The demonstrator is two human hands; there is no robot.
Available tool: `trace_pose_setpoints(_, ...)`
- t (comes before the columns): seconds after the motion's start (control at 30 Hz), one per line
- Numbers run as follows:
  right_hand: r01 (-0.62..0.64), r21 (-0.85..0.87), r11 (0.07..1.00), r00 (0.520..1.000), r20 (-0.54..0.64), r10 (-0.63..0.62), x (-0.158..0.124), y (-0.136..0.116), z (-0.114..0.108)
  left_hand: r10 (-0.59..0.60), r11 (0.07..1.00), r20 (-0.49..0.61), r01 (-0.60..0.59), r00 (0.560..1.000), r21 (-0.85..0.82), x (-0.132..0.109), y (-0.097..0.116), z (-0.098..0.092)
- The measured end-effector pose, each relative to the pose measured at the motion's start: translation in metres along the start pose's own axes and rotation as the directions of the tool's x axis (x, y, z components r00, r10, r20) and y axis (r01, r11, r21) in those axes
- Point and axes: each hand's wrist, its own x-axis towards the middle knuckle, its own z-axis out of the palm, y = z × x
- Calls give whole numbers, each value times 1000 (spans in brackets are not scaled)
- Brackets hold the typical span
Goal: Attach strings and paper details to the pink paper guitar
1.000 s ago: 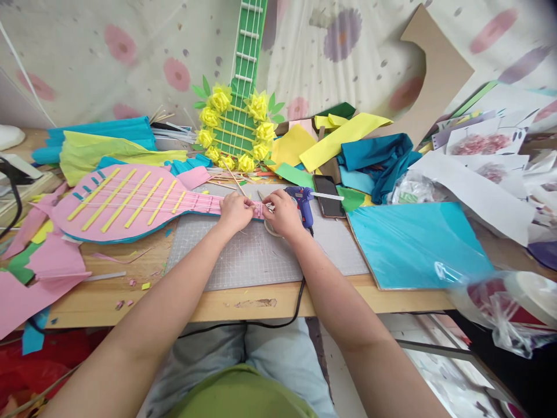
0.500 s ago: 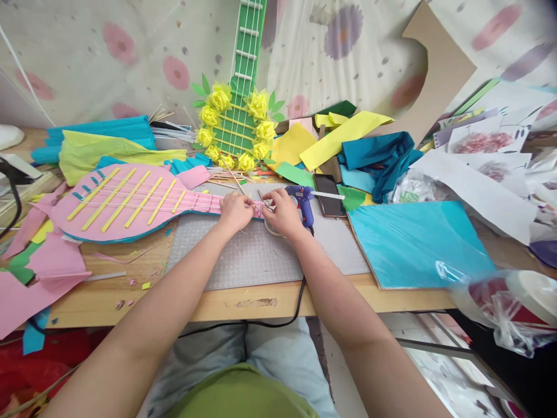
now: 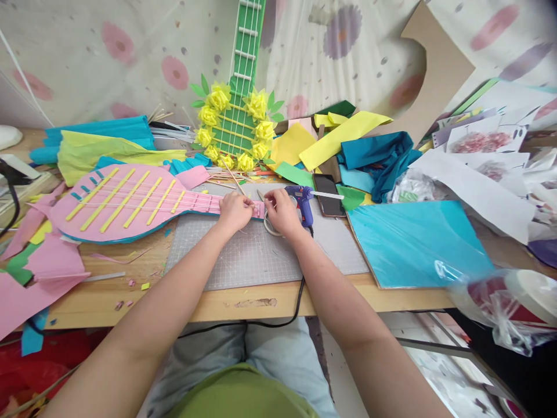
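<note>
A pink paper lute [image 3: 117,200] with yellow bars, pale strings and a blue edge lies flat, its neck pointing right. Over the neck's far end, my left hand [image 3: 235,210] is closed, its fingertips pressed together at the pink paper. Just to the right, my right hand [image 3: 284,212] has curled fingers pinched together beside the neck's tip; whatever they hold is too small to make out. Beneath that hand a white ring-shaped roll [image 3: 270,229] partly shows. The purple glue gun [image 3: 305,204], a white glue stick in its back, lies right beside my right hand.
A grey cutting mat [image 3: 243,261] lies under both hands. Behind stands a green paper instrument [image 3: 237,125] with yellow flowers. A phone [image 3: 331,194], a blue sheet [image 3: 420,244] and paper scraps [image 3: 56,261] surround the mat. A black cord [image 3: 300,299] hangs over the table edge.
My right hand has drawn slightly right, off the neck's tip, uncovering its pink end. My left hand stays in about the same place on the neck.
</note>
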Motion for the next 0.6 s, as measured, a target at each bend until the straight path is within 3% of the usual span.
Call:
trace_pose_setpoints(0.17, 82, -1, 997, 985, 155, -80, 0, 3, 7, -2, 1000, 0, 2, 1000, -2, 0, -1, 1)
trace_pose_setpoints(0.6, 17, -129, 992, 994, 105, -4, 2, 1, 6, 41, 998, 12, -42, 999, 40, -2, -3, 1)
